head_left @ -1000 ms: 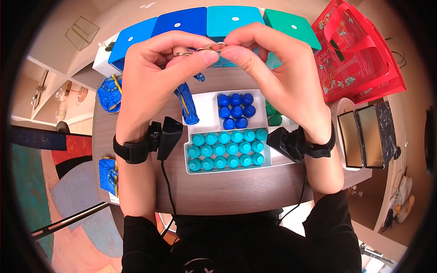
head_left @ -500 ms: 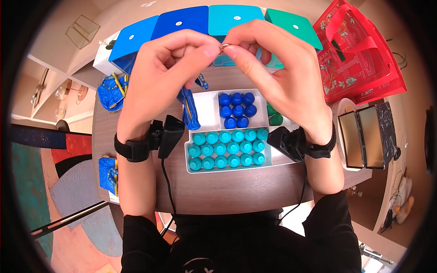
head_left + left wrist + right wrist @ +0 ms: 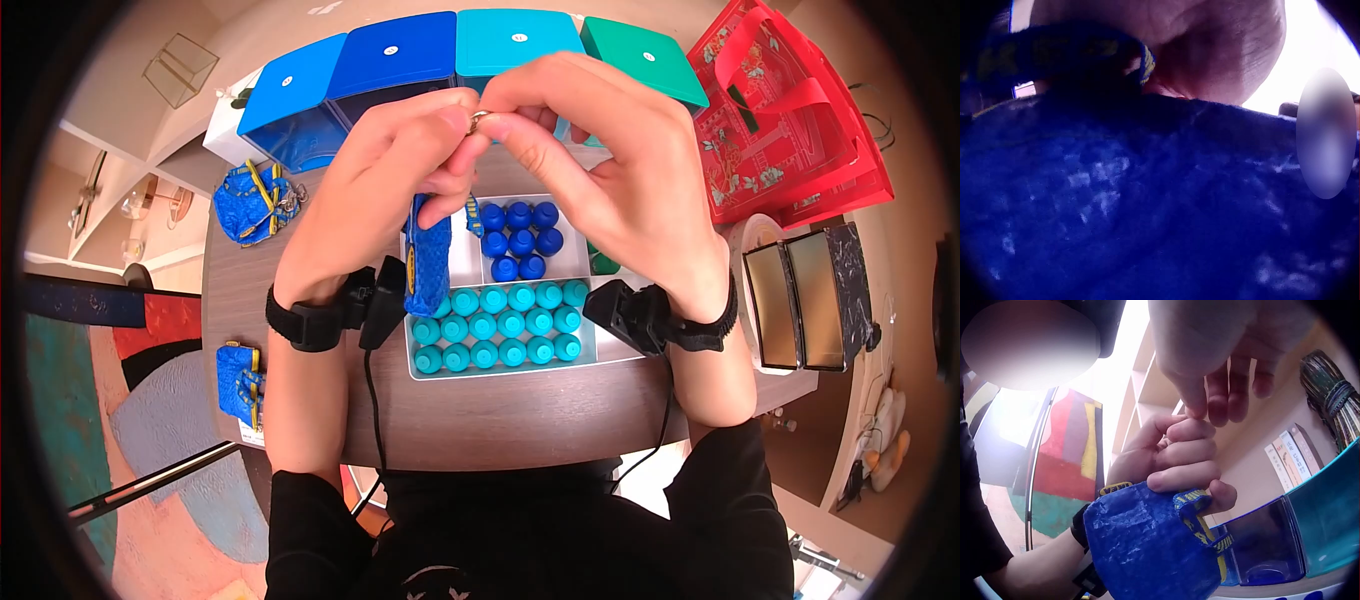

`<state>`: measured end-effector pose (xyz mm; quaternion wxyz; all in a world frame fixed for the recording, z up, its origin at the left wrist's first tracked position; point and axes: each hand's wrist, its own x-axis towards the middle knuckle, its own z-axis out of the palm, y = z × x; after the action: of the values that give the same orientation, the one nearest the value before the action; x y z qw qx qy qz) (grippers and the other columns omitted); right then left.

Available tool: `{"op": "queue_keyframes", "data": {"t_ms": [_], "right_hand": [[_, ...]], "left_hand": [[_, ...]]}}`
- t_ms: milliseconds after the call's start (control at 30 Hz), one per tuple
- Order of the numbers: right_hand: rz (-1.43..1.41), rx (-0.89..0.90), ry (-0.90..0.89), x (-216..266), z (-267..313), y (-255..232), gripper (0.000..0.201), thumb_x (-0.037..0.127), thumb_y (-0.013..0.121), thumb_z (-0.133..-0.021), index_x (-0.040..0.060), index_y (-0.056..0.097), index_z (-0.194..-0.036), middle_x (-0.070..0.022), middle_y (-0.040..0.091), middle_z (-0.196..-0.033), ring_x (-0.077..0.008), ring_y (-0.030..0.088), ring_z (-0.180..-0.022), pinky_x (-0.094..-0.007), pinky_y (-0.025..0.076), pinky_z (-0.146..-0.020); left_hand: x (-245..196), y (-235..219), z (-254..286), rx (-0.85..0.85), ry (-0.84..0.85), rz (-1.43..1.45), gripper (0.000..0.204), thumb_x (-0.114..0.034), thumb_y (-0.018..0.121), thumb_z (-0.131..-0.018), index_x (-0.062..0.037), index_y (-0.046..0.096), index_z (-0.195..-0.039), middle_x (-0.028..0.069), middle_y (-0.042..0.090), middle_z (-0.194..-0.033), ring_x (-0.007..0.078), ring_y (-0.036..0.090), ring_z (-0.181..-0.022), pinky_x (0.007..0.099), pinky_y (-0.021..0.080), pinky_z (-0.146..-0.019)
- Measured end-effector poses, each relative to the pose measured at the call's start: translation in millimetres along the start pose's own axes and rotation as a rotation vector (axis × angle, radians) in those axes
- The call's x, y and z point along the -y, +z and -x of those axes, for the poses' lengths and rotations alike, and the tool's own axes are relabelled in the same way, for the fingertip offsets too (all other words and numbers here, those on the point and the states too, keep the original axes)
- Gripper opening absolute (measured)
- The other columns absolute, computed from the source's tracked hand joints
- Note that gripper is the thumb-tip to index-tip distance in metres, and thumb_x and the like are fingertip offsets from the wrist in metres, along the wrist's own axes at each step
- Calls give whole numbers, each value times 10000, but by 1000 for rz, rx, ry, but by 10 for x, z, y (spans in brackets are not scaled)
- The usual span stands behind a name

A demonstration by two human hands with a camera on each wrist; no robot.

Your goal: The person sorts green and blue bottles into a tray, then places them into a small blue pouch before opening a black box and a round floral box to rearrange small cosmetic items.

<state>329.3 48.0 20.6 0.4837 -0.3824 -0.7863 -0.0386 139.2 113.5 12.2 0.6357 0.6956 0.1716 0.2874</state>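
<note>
A small blue bag (image 3: 428,268) with yellow-edged straps hangs under my left hand (image 3: 395,170), whose fingers curl round its top. Between the fingertips of both hands is a small metal ring (image 3: 477,120), which my right hand (image 3: 610,160) pinches with thumb and forefinger. In the right wrist view the bag (image 3: 1147,540) hangs below the left hand's curled fingers (image 3: 1188,453). Blue fabric (image 3: 1160,206) fills most of the left wrist view, and the ring is hidden there.
A white divided tray (image 3: 500,374) holds teal, blue and green bottles. Two more blue bags (image 3: 242,205) (image 3: 238,385) lie at the left. Behind stand blue, teal and green bins (image 3: 515,45); a red gift bag (image 3: 780,140) and a dark-framed case (image 3: 805,300) are at the right.
My left hand has turned and shifted right, its fingers more curled. The blue bag has swung right and lower, over the tray's left part. The chain seen earlier between the hands is mostly hidden.
</note>
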Motion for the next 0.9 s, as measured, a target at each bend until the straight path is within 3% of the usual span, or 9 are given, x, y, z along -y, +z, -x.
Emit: {"op": "queue_keyframes", "data": {"t_ms": [367,467,633,900], "right_hand": [[12,-2,-25,12,3,10,91,82,728,-873,20,696,-931,-64,698,-853,-174,628,-722,-260,458,-613],[-43,-3,38,47,4,-12,82,79,718,-884,23,692,-938,-34,678,-822,-131,595,-703,-241,443,-619],[-229,37,306,144,-12,-81,78,78,688,-925,13,658,-956,21,625,-828,-65,549,-737,-227,445,-654],[-480,63,433,154,-3,-110,72,53,632,-963,-8,617,-997,-9,614,-868,-71,567,-767,-218,446,-673]], "left_hand": [[-5,16,-6,-37,10,-79,323,-286,444,-1007,-36,554,-835,-35,391,-653,65,362,-532,237,301,-505],[-1,-3,-21,-38,15,-42,364,-303,409,-1000,-17,578,-851,-40,363,-618,77,361,-521,238,298,-518],[30,-74,-27,38,81,105,438,-327,360,-1002,14,601,-868,-53,324,-574,82,364,-510,232,288,-531],[3,-111,6,89,151,88,352,-269,470,-1012,31,609,-890,-39,361,-596,70,370,-532,231,307,-516]]}}
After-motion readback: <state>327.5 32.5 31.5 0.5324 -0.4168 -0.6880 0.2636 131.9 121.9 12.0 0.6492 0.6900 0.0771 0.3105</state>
